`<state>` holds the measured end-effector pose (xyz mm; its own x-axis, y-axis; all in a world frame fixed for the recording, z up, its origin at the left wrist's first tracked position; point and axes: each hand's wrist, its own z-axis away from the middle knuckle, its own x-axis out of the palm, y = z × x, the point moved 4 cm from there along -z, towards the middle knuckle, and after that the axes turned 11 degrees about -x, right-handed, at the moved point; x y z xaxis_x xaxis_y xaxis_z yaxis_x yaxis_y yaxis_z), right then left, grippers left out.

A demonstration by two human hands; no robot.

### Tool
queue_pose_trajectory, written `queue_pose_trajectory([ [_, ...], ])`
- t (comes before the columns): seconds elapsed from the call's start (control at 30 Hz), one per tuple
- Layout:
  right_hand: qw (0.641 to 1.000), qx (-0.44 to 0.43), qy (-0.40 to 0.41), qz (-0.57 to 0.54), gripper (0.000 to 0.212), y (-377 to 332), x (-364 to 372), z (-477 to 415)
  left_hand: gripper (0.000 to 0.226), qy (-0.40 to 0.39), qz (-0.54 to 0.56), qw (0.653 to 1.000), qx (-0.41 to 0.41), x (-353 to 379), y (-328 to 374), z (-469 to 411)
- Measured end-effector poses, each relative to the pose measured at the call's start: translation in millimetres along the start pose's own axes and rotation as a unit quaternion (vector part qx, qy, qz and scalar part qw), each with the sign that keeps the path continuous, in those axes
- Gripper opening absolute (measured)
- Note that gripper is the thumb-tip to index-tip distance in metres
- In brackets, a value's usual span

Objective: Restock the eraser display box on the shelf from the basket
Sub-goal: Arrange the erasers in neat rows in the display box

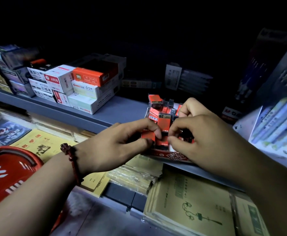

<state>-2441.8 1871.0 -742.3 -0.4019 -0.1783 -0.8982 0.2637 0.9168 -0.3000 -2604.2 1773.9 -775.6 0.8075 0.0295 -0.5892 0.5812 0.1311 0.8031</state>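
Grey shelf (pixel 122 108), eraser (pixel 148 135) (red) in left grip (pixel 122 138)

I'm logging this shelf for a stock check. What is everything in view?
eraser display box: one, red, on the shelf's front edge.
erasers: many, red and black, piled in the box.
shelf: one, grey, across the middle.
basket: one, red, lower left.
stationery boxes: a stack, white and orange, on the shelf's left.
exercise books: several stacks, yellow, below the shelf.
bracelet: one, dark red, left wrist.
left hand: one, at the box, pinches one of the erasers.
right hand: one, at the box, fingers curled on the erasers.
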Motion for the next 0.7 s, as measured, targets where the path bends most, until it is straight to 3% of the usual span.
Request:
queue_pose_trajectory([
  [0.33, 0.998, 0.013, -0.032, -0.044, 0.034, -5, -8, -1, 0.021, -0.001, 0.023, 1.000, 0.015, 1, -1, -1],
  [0.53, 0.993, 0.022, -0.109, 0.027, 0.040, -10, -5, -6, 0.024, 0.010, 0.022, 1.000, 0.017, 3, -1, -2],
  [0.7, 0.991, 0.025, -0.115, 0.067, 0.036, -11, 0, -14, 0.035, 0.017, 0.015, 1.000, 0.016, 5, 0, 1],
])
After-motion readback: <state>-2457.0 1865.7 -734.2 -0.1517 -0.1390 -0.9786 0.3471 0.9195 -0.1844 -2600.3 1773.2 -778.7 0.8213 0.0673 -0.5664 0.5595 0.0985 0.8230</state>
